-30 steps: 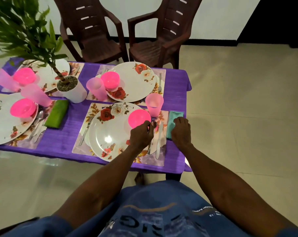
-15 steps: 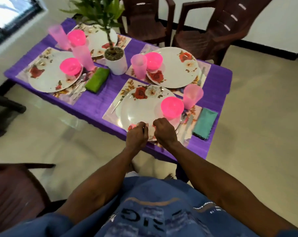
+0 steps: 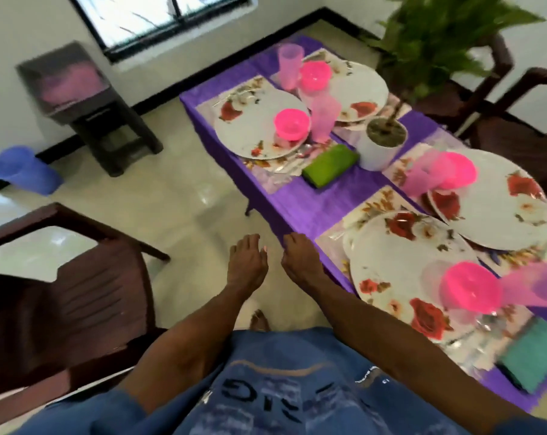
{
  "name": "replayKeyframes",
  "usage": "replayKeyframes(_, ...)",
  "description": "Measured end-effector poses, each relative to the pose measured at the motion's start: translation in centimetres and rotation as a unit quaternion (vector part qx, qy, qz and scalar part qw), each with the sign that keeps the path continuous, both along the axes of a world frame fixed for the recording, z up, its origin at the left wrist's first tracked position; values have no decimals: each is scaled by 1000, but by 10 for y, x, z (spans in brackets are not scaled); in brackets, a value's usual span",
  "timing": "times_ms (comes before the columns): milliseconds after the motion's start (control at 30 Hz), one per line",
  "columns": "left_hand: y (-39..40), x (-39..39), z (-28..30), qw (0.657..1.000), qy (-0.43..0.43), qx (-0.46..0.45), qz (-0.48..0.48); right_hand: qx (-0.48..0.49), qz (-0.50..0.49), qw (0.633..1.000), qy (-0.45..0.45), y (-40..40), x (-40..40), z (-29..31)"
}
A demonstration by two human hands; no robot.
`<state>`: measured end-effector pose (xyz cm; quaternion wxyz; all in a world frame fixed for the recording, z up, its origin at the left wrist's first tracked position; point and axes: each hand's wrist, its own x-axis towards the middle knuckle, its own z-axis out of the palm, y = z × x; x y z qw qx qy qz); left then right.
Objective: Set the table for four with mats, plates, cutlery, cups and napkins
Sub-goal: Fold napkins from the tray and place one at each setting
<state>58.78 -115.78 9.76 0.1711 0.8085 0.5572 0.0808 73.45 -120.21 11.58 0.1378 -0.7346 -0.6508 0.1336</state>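
Note:
A purple-clothed table carries several floral plates on floral mats, each with a pink bowl and a pale pink cup. The nearest plate holds a pink bowl, with a teal napkin at its right. A green napkin lies beside the left plate. My left hand hangs over the floor, empty, fingers loosely apart. My right hand is at the table's near edge, empty too. Cutlery is blurred and hard to make out.
A potted plant stands mid-table. A brown plastic chair is at my left, more brown chairs behind the table. A dark stand and a blue bin sit by the wall under the window.
My view has swung left along the table. Both hands have left the near place setting and now hang empty off the table's edge.

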Motion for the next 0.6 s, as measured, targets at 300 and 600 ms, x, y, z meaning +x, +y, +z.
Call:
replayKeyframes(300, 98, -117, -20, 978, 118, -160, 69, -185, 130, 972, -63, 139, -96, -8)
replayKeyframes(600, 209, -182, -35, 951, 127, -227, 168, -255, 221, 938, -81, 295, -158, -45)
